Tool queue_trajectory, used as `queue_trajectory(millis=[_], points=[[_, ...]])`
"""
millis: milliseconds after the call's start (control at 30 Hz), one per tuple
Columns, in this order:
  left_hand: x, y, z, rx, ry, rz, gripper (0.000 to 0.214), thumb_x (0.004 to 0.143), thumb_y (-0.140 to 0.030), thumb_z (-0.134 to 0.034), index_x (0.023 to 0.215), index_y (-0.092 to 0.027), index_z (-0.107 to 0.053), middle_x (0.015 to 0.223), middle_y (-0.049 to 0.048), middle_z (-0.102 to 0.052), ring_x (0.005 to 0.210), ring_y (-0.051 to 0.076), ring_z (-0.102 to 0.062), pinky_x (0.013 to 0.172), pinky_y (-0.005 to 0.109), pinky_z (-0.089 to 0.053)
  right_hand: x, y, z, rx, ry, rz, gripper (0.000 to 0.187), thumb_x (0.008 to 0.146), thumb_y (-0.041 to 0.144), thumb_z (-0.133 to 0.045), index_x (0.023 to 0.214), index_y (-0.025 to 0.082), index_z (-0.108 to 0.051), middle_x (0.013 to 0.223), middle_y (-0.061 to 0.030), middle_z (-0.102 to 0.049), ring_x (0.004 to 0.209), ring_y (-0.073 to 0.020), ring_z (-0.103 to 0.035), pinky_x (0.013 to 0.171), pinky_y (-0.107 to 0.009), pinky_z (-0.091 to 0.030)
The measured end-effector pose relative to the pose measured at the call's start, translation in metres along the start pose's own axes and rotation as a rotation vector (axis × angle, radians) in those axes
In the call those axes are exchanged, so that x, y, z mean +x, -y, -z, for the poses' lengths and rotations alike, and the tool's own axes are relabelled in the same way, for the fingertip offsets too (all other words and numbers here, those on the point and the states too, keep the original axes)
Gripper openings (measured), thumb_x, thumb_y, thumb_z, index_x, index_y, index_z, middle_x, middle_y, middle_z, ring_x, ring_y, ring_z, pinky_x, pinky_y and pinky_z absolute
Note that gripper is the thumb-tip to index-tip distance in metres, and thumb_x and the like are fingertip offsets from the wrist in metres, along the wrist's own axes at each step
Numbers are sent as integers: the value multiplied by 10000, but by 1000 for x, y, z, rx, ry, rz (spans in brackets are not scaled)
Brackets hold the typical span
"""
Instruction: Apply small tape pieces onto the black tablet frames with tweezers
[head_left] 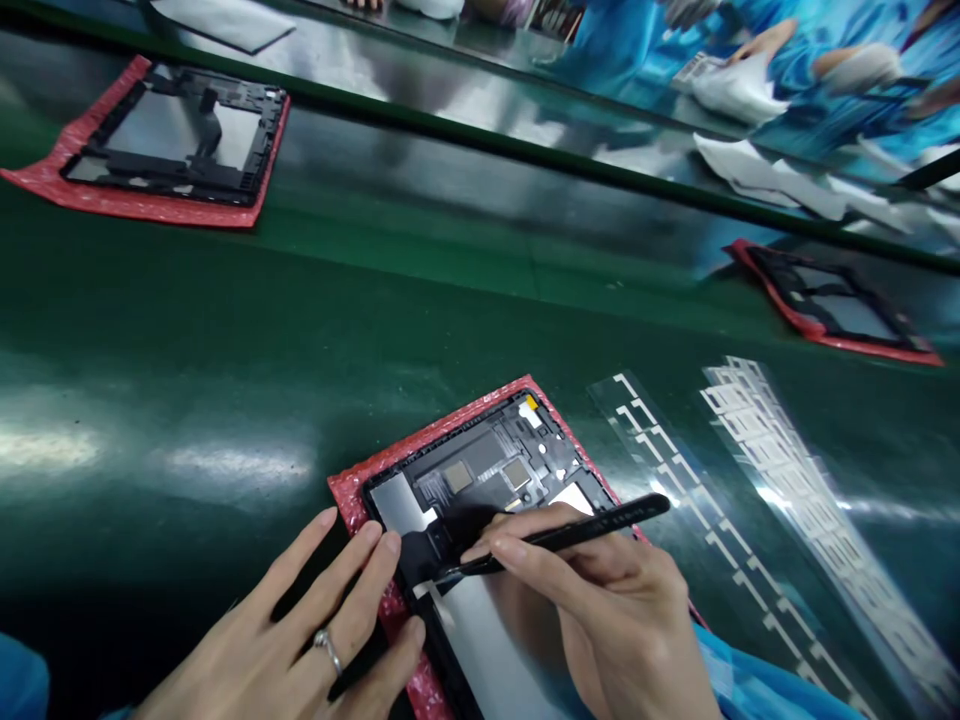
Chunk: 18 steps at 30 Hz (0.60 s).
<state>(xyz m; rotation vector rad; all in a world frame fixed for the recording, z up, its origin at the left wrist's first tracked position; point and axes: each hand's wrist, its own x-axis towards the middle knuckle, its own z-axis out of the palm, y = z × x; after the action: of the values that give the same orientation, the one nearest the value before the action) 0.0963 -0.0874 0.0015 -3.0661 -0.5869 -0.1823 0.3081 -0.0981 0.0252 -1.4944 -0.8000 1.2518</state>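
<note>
An opened tablet (480, 480), its circuit board showing, lies on a red bubble-wrap sheet (427, 680) in front of me. My right hand (607, 610) grips a pair of black tweezers (592, 530). Their tips reach the tablet's inside near its left edge, beside a small whitish piece (429, 590); whether they pinch it I cannot tell. My left hand (307, 620), a ring on one finger, has its fingers spread, with the fingertips at the tablet's left edge and the red wrap. Part of the tablet is hidden beneath my right hand.
Clear strips of white stickers (705, 520) lie right of the tablet, with a stack of sticker sheets (810, 500) beyond. Other opened tablets on red wrap lie at far left (180, 140) and far right (847, 300). Past a raised rail (450, 125), people in blue handle white pouches (735, 90).
</note>
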Motion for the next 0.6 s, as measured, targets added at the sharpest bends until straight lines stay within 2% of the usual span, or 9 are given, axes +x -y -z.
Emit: queue_trajectory(millis=[200, 433, 600], points=[[1, 7, 6, 44, 64, -83, 596, 701, -233, -507, 1278, -254, -361, 1268, 100, -470, 1265, 288, -281, 1048, 546, -34, 1, 0, 0, -8, 1, -8, 58, 670, 260, -688, 620, 270, -715, 622, -6, -660, 624, -175, -617, 532, -251, -481], [3, 8, 8, 37, 16, -35, 451, 779, -327, -500, 1220, -273, -424, 1250, 77, -497, 1269, 261, -280, 1063, 524, -61, 1, 0, 1, -9, -8, -17, 58, 663, 262, -693, 607, 259, -707, 636, -8, -663, 600, -169, -606, 527, -257, -480], [2, 8, 6, 65, 50, -78, 528, 736, -299, -509, 1250, -268, -393, 1255, 85, -487, 1277, 289, -249, 1050, 551, -39, 0, -1, 2, -36, 4, -9, 69, 674, 275, -681, 612, 266, -710, 633, -6, -661, 607, -171, -603, 571, -273, -487]])
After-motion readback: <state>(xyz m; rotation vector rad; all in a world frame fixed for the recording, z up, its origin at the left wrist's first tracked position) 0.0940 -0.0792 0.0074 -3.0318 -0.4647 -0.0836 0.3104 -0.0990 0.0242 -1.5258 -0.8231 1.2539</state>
